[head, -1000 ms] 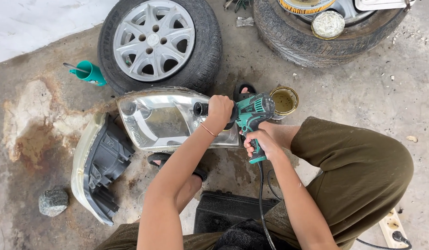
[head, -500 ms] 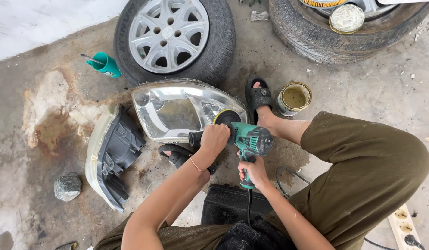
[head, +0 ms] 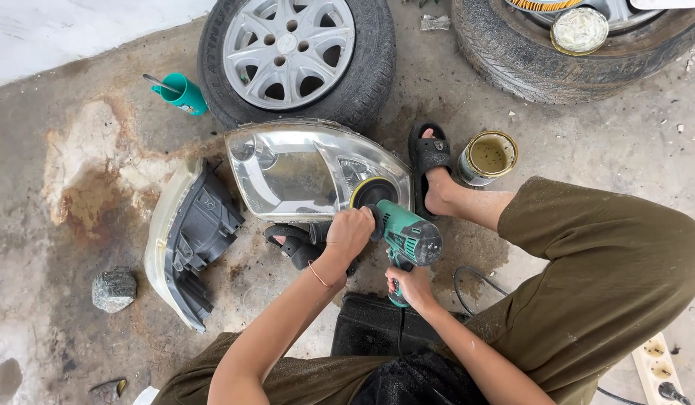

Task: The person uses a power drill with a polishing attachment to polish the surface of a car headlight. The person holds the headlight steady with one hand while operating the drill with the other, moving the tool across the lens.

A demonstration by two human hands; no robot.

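A clear car headlight [head: 302,169] lies on the concrete floor in front of me. A green electric polisher [head: 404,236] presses its round pad [head: 372,192] against the lens's lower right edge. My left hand [head: 349,234] grips the polisher's side handle at the front. My right hand [head: 410,286] holds the rear grip, where the cord leaves the tool. Both my feet wear black sandals, one [head: 428,154] to the right of the headlight and one [head: 296,245] just below it.
A second headlight [head: 188,244] lies on its side at the left, with a stone [head: 113,289] near it. A wheel with a silver rim [head: 295,52] stands behind. A teal cup [head: 181,94], an open tin [head: 488,156], another tyre [head: 557,52] and a power strip [head: 659,367] surround me.
The polisher has slid down the lens toward its lower right edge, both hands moving with it. The view has shifted, so the headlight and wheel sit further right in the frame.
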